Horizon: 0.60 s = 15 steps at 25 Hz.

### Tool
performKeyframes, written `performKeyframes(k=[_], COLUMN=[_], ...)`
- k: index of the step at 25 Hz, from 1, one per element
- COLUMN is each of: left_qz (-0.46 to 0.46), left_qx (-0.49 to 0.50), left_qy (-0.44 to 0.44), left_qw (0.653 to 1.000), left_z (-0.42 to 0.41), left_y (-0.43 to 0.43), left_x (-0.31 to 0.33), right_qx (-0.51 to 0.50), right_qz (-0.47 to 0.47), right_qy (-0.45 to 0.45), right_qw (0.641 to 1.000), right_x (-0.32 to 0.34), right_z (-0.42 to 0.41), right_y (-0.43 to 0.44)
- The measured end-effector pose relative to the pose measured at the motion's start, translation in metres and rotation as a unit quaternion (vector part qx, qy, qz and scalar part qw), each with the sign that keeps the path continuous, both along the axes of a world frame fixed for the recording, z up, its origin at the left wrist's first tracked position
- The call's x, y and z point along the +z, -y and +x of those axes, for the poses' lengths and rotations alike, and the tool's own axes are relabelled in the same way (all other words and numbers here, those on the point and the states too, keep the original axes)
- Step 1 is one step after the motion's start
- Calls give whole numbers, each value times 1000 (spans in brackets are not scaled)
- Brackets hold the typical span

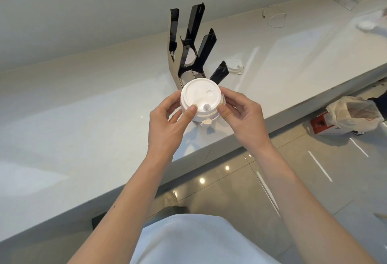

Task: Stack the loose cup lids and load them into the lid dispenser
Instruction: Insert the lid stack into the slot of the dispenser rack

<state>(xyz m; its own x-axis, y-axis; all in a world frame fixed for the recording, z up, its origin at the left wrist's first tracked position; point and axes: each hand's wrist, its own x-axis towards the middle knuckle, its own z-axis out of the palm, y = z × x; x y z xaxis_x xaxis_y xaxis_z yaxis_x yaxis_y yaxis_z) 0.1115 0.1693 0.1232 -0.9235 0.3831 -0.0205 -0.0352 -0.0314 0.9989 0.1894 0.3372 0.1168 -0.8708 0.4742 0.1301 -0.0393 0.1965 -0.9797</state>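
Lids in a white stack [201, 101] sit at the centre of the frame, gripped between my two hands above the pale counter [88, 100]. My left hand [167, 121] clasps the stack's left side, thumb on the rim; my right hand [240, 115] clasps the right side. Just behind stands the black lid dispenser [194, 46]. One loose lid [235, 65] lies right of it.

Stack of lids [200, 100]: white plastic, smooth, faintly matt. Lid dispenser [193, 43]: glossy black plastic panels. Counter [83, 96]: polished white, mirror-like sheen. Floor [314, 180]: glossy grey tiles. Bag [354, 115]: thin crinkled translucent plastic.
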Motion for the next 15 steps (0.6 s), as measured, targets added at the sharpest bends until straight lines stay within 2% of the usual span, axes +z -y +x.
performKeyframes(k=[9, 15], left_qz=[3, 15], left_qx=[9, 26], left_qy=[91, 124], left_qw=[996, 992], left_z=[-23, -26], left_y=[-27, -56], left_x=[-21, -28], right_qx=[-84, -66], right_qz=[-7, -11], right_qy=[41, 59], right_qw=[996, 996], right_x=[-8, -11], right_z=[-27, -42], right_y=[-20, -54])
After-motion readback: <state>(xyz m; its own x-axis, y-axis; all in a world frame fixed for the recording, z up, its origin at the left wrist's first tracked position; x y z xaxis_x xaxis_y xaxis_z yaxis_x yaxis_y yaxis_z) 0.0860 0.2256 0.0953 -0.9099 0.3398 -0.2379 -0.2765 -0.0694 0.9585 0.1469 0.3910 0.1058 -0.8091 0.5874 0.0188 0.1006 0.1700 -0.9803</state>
